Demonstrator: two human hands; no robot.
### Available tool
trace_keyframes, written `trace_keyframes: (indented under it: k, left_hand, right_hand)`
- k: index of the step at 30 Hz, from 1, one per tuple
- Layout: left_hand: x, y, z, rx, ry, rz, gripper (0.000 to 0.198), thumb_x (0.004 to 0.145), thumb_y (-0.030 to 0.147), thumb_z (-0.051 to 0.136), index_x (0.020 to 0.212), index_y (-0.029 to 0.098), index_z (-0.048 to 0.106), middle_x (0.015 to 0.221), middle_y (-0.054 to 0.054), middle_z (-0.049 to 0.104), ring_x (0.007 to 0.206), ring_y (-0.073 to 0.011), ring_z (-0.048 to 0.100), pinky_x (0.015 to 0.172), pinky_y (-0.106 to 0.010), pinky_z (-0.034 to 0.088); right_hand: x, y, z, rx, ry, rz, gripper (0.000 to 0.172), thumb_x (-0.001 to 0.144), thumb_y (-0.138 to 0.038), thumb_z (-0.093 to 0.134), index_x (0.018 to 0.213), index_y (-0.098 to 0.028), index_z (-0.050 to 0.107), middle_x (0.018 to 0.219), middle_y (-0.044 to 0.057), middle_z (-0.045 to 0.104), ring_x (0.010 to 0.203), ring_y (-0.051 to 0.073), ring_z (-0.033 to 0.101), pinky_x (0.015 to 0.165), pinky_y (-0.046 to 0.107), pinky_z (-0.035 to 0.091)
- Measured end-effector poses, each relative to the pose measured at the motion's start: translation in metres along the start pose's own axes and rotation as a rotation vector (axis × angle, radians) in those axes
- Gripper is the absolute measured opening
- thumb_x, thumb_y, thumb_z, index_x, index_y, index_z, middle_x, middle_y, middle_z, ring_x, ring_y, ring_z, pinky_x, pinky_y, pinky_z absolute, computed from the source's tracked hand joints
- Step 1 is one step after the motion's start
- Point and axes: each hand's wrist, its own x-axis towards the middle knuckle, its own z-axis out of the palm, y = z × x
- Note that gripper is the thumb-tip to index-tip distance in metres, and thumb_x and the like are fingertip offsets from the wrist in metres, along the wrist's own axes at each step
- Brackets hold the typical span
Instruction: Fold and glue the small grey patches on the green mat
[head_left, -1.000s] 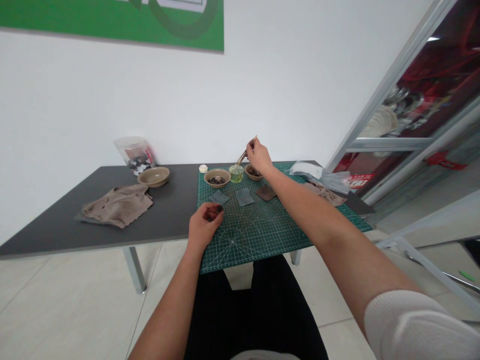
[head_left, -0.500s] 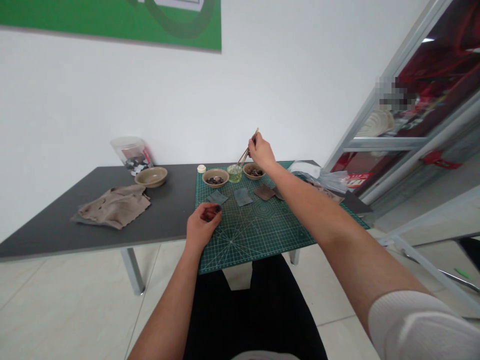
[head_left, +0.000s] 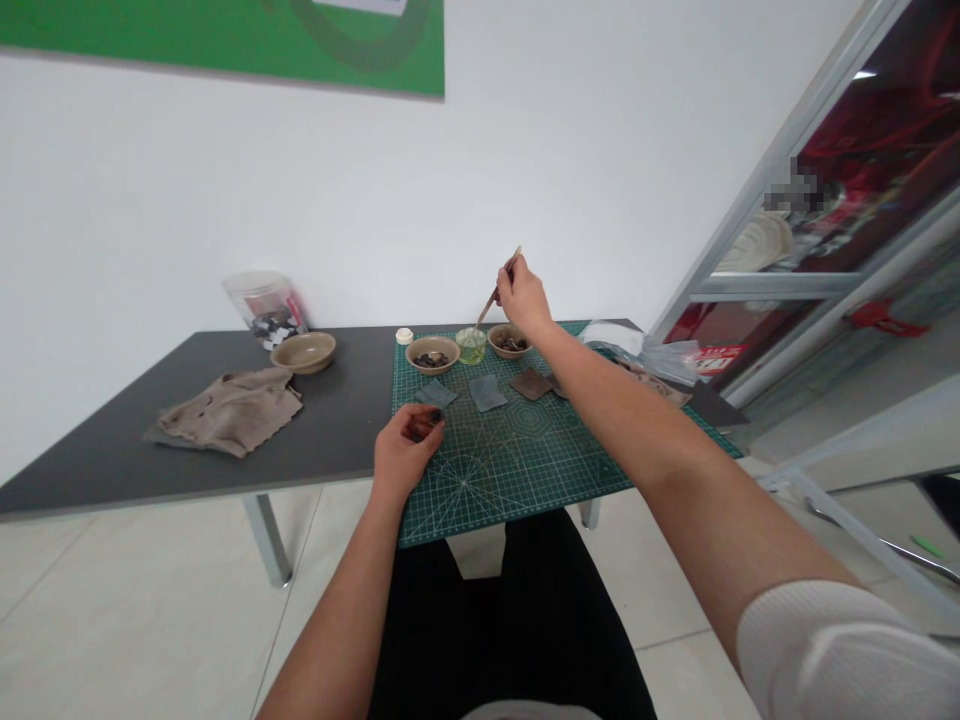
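My right hand (head_left: 523, 298) is closed around a thin wooden stick (head_left: 489, 304), which slants down to the left. Its lower end is in a small clear cup (head_left: 471, 346) of yellowish-green liquid. My left hand (head_left: 405, 440), with dark stains on its fingers, pinches a small dark round piece (head_left: 436, 415) above the green cutting mat (head_left: 487, 490). Beside the cup stand two tan bowls of dark small pieces, a left bowl (head_left: 420, 347) and a right bowl (head_left: 496, 347). In front of them lie a blue-grey sandpaper-like square (head_left: 488, 393), another such square (head_left: 436, 393) and a brown one (head_left: 531, 384).
A white cap (head_left: 404, 336) sits at the mat's back left corner. On the dark table (head_left: 345, 400) are a tan bowl (head_left: 303, 353), a crumpled brown cloth (head_left: 229, 412) and a clear jar (head_left: 266, 305) with dark and white pieces. Plastic bags (head_left: 660, 355) lie at the right.
The stick has shifted slightly in the cup and stands a little steeper in my right hand. My left hand has hardly moved. The view has shifted a little.
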Motion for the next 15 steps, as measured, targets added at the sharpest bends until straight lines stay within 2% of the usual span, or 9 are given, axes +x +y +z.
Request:
trace_keyframes:
  k: [4,9,15]
  left_hand:
    - [0.0,-0.001,0.0,-0.008,-0.008,0.002,0.031,0.067,0.035,0.074,0.091,0.018,0.065,0.075,0.0,0.067,0.06,-0.0112,0.059,0.059,-0.024,0.05]
    - [-0.001,0.0,0.0,-0.005,-0.017,0.001,0.03,0.068,0.034,0.074,0.092,0.018,0.066,0.075,0.0,0.066,0.061,-0.0114,0.059,0.06,-0.024,0.05]
    - [-0.001,0.002,0.001,0.001,-0.018,-0.003,0.029,0.068,0.034,0.074,0.091,0.018,0.066,0.075,0.0,0.066,0.06,-0.0113,0.059,0.06,-0.024,0.05]
  right_hand:
    - [-0.007,0.002,0.006,-0.045,-0.069,0.037,0.029,0.099,-0.038,0.034,0.113,-0.017,0.05,0.076,0.007,0.063,0.077,0.024,0.064,0.077,0.039,0.052]
    - [-0.013,0.002,0.012,-0.018,-0.095,0.094,0.024,0.097,-0.035,0.037,0.11,-0.018,0.05,0.076,0.006,0.063,0.074,0.023,0.064,0.074,0.037,0.053]
    - [-0.009,0.001,0.016,-0.013,-0.145,0.136,0.027,0.098,-0.035,0.037,0.114,-0.017,0.05,0.079,0.008,0.066,0.074,0.024,0.066,0.075,0.039,0.054]
